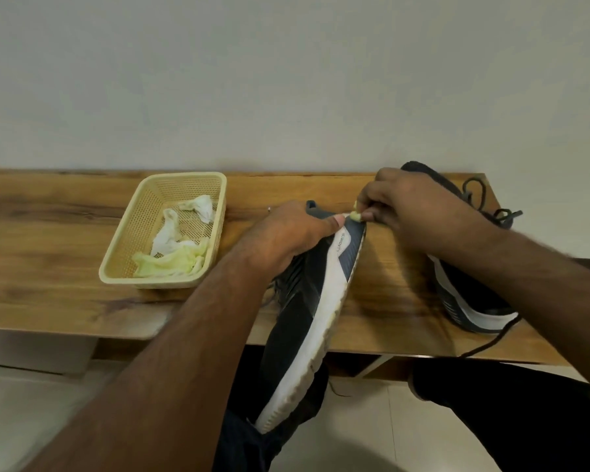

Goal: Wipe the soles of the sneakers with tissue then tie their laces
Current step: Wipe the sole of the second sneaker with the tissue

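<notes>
**Wiping the Shoe's Tip**

A person sat at a wooden table. The left hand held a dark sneaker with a white sole. Its fingers were curled round the front part of the shoe, and the thumb lay on the white edge. The shoe was tipped on its side, toe pointing away, with its heel down near the person's lap.

The right hand pinched a small yellowish wad of tissue in its fingertips. The wad touched the very tip of the held sneaker's sole.

The other sneaker lay on the table to the right, partly hidden behind the right arm. Its dark laces were loose.

To the left sat a cream basket on the table. Crumpled tissues, some white and some yellowish, lay inside it.
</notes>
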